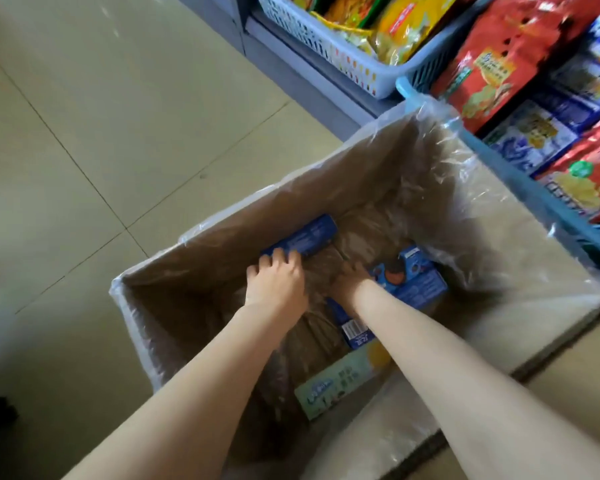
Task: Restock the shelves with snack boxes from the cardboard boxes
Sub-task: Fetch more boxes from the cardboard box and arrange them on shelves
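While deep inside carton point(222, 258), both hands point(312, 282).

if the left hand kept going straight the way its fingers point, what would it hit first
The left hand points up and away into the cardboard box, and its fingertips already rest on the blue snack box lying by the far left wall. That box comes first, with the plastic-lined wall probably right behind it.

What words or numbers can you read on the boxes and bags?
None can be read for sure.
Blue snack boxes in the cardboard box: print too blurred.
Barcode label: digits too small.
Pale green box: characters blurred.
Red bags on the shelf: writing blurred.
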Motion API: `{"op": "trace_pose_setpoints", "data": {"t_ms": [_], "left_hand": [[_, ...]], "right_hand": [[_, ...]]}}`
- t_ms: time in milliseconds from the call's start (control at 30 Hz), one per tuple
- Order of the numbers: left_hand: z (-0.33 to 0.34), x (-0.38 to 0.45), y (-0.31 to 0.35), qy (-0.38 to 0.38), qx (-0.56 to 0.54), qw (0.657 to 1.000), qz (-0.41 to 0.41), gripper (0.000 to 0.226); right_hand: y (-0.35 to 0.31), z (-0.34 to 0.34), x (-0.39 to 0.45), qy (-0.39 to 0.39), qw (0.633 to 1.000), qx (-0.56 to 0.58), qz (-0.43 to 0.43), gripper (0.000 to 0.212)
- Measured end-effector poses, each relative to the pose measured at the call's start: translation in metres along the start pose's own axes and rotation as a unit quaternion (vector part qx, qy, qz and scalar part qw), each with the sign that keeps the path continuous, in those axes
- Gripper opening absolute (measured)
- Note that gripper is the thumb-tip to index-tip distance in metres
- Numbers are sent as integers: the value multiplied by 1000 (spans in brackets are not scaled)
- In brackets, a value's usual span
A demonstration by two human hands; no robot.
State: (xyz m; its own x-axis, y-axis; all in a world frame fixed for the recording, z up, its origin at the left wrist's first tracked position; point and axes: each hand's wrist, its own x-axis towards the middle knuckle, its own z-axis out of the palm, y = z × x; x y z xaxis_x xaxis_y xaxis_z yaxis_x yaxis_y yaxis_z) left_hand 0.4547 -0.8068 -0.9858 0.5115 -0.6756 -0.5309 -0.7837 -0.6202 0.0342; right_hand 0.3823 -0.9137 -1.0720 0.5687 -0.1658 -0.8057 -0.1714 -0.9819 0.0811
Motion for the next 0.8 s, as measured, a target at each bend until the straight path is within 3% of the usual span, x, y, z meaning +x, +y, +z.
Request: {"op": "trace_pose_setpoints", "data": {"t_ms": [167,300,400,467,600,700,767,800], "left_hand": [[-15,-10,16,-2,8,1000,1,45],[-22,-25,24,-4,0,1000,3,44],[-38,-42,30,-34,-42,999,0,45],[-59,-55,37,-58,-108,992,-23,52],[-138,-100,62,-105,-325,940,-18,89],[-236,-149,89,-137,-496,856,53,66],[-319,-192,107,-164,-503,843,99,47],[-362,-214,114,-164,-486,850,118,56]], "right_hand": [[14,2,-21,-22,999,-15,-43,65],[13,1,-36,-39,998,-6,-53,54],[24,-21,-78,31,996,11,-89,59],[41,-50,-121,95,985,117,-81,65],[91,-131,-236,125,911,389,-65,51],[131,-197,-343,146,875,458,-52,54],[155,-244,-422,168,868,465,-49,50],[165,-270,-465,176,869,459,-47,45]]}}
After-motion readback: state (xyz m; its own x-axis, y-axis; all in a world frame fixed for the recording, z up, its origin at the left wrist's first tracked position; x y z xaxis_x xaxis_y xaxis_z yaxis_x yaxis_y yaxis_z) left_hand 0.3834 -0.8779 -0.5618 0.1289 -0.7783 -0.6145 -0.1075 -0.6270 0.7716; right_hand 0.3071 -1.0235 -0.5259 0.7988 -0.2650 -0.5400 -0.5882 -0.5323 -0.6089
